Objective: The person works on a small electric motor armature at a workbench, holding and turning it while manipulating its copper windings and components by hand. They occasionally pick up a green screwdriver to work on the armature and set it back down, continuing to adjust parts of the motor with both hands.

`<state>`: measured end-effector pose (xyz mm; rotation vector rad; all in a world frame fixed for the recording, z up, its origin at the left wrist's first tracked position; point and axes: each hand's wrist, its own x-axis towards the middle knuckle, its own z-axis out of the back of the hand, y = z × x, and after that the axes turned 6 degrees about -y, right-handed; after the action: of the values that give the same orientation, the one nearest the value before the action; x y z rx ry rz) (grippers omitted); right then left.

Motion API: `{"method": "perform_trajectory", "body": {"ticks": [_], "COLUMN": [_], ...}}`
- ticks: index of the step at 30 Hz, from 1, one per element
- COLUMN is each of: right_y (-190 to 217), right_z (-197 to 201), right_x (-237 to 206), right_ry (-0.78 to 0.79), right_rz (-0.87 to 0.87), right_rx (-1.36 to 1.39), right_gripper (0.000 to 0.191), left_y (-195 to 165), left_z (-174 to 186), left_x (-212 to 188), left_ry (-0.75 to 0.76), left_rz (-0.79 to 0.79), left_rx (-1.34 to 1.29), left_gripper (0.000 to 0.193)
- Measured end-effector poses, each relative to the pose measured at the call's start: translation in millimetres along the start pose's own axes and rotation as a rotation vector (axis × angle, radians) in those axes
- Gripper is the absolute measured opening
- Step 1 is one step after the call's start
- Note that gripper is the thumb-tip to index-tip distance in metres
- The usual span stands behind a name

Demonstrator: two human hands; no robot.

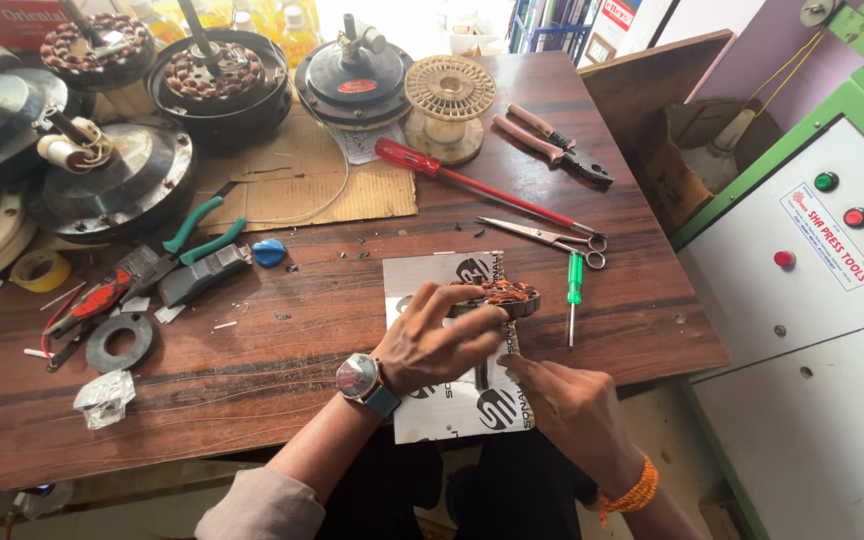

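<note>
My left hand (437, 338), with a wristwatch on its wrist, grips a round stator with copper windings (508, 296) and holds it just above a white printed card (442, 400) at the near edge of the wooden table (282, 340). My right hand (567, 400) sits below and right of the stator, index finger stretched toward its underside, touching the card. Whether the right fingers pinch anything is hidden.
A green-handled screwdriver (574, 285), scissors (552, 238), a long red screwdriver (472, 185) and pliers (557, 140) lie right of centre. Fan motor parts (222, 80), a wire spool (449, 100), green-handled cutters (192, 240) and a tape roll (40, 270) crowd the left. A green-framed machine panel (812, 260) stands right.
</note>
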<state>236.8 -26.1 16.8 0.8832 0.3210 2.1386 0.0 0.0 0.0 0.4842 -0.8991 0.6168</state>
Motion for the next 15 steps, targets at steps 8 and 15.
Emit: {"method": "perform_trajectory", "body": {"ticks": [8, 15], "right_y": [29, 27], "right_z": [32, 25], "right_x": [41, 96], "right_ry": [-0.133, -0.083], "right_rz": [-0.006, 0.007], "right_rx": [0.18, 0.13], "right_gripper": [0.015, 0.011], "left_y": [2, -1], "left_z": [1, 6], "left_x": [2, 4], "left_ry": [-0.165, -0.142], "left_rz": [0.183, 0.204], "left_rx": [-0.212, -0.21], "left_gripper": [0.025, 0.018]}}
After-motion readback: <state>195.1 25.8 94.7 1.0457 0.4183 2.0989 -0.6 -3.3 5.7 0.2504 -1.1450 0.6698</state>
